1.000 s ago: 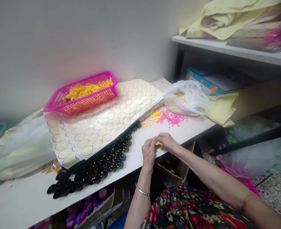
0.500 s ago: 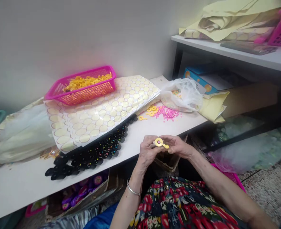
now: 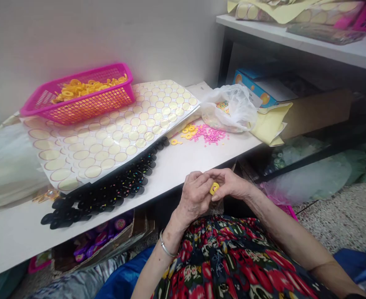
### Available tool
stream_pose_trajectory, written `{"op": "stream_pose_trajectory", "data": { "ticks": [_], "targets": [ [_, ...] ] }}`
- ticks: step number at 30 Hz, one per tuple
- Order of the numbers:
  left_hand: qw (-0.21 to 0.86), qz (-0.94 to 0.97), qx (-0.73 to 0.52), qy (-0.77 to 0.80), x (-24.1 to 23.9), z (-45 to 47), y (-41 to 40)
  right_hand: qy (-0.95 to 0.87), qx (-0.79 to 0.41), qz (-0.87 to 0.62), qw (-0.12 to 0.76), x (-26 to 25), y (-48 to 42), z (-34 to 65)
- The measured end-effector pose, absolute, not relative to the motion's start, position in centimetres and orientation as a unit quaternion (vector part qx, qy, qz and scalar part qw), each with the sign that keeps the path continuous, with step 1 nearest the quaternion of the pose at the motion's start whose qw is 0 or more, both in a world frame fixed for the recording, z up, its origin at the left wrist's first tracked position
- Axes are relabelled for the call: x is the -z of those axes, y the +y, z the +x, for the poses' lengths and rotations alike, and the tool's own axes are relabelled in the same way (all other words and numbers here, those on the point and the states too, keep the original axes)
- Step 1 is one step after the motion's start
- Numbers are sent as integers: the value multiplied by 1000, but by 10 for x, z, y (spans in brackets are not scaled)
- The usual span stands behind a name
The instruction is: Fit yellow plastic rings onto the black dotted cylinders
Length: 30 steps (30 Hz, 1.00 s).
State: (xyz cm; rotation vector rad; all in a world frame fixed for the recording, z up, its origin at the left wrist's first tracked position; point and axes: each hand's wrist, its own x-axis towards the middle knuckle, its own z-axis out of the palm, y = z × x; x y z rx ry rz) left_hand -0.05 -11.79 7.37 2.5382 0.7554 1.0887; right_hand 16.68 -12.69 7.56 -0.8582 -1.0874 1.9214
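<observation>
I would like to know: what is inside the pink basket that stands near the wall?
The pink basket holds a heap of yellow pieces, some of them ring-shaped. The top ones cover what lies deeper, so the bottom cannot be seen.

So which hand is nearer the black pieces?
Left. The left hand is just right of the black pieces in the picture; the right hand is farther right, beyond the left one.
</observation>
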Motion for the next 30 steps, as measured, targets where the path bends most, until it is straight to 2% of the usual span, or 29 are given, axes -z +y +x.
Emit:
{"op": "stream_pose_trajectory", "data": {
  "ticks": [14,20,24,30],
  "targets": [
    [176,880,-344,278,-66,-3,-126,-402,-752,-382,357,-75,-132,162],
    [168,882,-353,262,-61,-3,-130,-375,-755,-378,382,-67,-138,156],
    [203,874,-333,290,-52,-7,-128,-350,-739,-401,413,-52,-142,149],
    [239,866,-326,295,-40,-8,-130,-376,-765,-403,332,-50,-142,150]
  ]
}}
